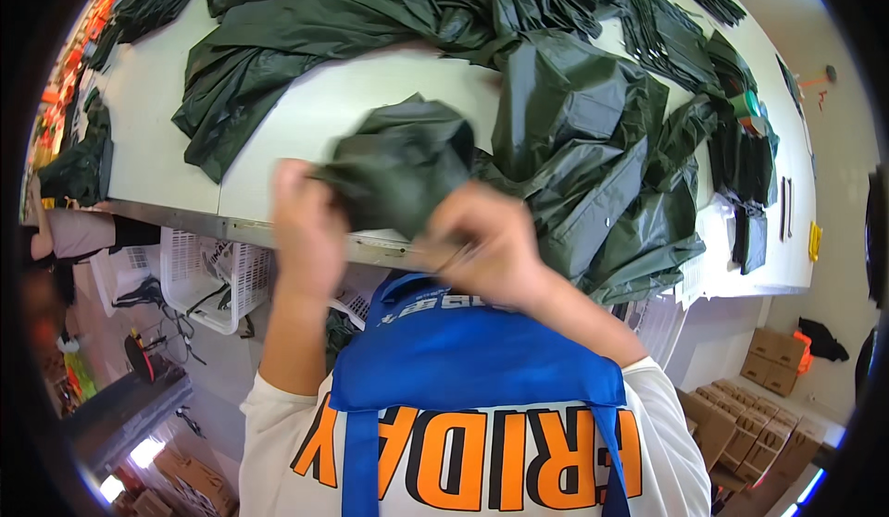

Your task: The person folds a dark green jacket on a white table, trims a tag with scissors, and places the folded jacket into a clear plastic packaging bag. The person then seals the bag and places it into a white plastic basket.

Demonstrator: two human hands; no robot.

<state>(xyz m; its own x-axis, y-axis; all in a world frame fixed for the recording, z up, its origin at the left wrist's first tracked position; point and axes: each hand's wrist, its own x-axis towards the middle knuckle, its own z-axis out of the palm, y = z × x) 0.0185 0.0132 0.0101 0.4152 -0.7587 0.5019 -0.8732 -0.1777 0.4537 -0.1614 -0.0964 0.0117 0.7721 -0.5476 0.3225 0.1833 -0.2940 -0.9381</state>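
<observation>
A bunched piece of dark green waterproof garment [398,161] is held up over the near edge of the table. My left hand [310,225] grips its left side, fingers closed and smeared by motion. At its lower right corner, my right hand [491,244] is closed on the fabric. A thin dark thing [456,253] shows by the right fingers, too blurred to name. Just right of that hand, a larger dark green rain garment [588,156] with a shiny panel lies heaped, hanging over the table edge. Whether it joins the held piece, I cannot tell.
More green garments [315,36] lie across the far side of the white table [167,137]. Folded dark stacks [667,36] and a green tape roll [744,103] are at right. White plastic baskets [208,281] stand below at left; cardboard boxes [750,429] are on the floor at right.
</observation>
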